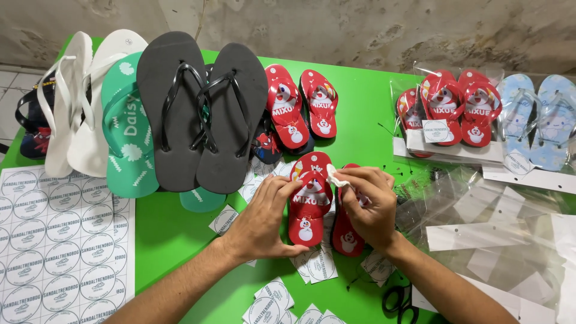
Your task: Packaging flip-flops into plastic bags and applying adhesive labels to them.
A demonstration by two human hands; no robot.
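A person's left hand (264, 219) rests fingers-down on a small red flip-flop (309, 198) with a snowman print, steadying it on the green table (171, 231). Just beside it, the right hand (372, 204) lies over the matching red flip-flop (346, 231), its thumb and forefinger pinched on what appears to be a scrap of white paper (337, 176), too small to tell for certain. Round printed stickers (318, 267) are scattered below both wrists, and black scissors (401, 303) lie under the right forearm. Beyond the left hand stand black adult flip-flops (201, 108); clear plastic bags (480, 222) lie beside the right hand.
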